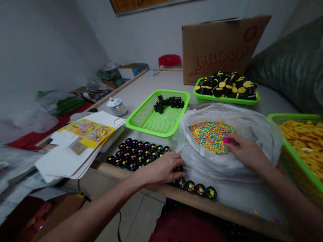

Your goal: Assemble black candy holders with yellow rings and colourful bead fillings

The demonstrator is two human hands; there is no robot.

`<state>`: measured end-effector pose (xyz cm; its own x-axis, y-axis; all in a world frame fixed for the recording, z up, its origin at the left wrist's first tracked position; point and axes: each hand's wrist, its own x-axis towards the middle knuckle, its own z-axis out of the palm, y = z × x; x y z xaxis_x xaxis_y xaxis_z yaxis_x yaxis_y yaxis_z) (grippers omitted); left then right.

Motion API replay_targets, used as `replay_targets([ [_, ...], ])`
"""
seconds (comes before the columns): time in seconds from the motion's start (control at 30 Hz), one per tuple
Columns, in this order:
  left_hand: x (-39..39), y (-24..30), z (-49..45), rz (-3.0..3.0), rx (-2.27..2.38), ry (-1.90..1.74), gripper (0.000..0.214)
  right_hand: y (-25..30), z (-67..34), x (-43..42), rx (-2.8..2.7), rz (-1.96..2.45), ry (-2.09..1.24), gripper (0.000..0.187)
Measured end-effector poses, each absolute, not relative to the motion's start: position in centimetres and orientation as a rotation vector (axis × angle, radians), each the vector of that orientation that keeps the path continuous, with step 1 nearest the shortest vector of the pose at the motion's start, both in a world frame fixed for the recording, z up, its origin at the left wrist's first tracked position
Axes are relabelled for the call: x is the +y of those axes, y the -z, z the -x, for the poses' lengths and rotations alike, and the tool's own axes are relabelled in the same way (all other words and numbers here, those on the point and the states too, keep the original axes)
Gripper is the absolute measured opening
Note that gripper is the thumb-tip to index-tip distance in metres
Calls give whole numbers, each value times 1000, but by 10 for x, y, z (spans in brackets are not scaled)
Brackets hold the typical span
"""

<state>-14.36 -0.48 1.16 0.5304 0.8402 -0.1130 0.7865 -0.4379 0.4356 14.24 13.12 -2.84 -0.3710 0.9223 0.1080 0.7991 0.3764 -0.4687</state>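
My left hand [163, 167] rests on the table edge, fingers curled over a small black cup [179, 168] among rows of black cups filled with coloured candy beads [137, 154]. More filled cups [195, 187] line the front edge. My right hand [246, 151] reaches into a clear plastic bag [262, 129] holding a heap of multicoloured candy beads [209, 134]. It pinches a small pink scoop [226, 140] at the heap's right side.
A green basket [141, 117] holds a few empty black cups [168, 102]. Another green basket [227, 98] carries black cups with yellow lids. A third basket [297, 148] at right holds yellow pieces. A Lollipop carton [217, 50] stands behind; flat printed cartons [83, 137] lie left.
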Motion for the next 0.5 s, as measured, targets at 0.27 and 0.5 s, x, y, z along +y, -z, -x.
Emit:
replay_targets([
  [0.27,64,-49,204,-1938,1831,-624,37,26,-140,146,-2676,1381,-347,28],
  [0.5,196,-16,287,-2014,2382,-207,41,13,-107,147,-2943,1256,-58,22],
])
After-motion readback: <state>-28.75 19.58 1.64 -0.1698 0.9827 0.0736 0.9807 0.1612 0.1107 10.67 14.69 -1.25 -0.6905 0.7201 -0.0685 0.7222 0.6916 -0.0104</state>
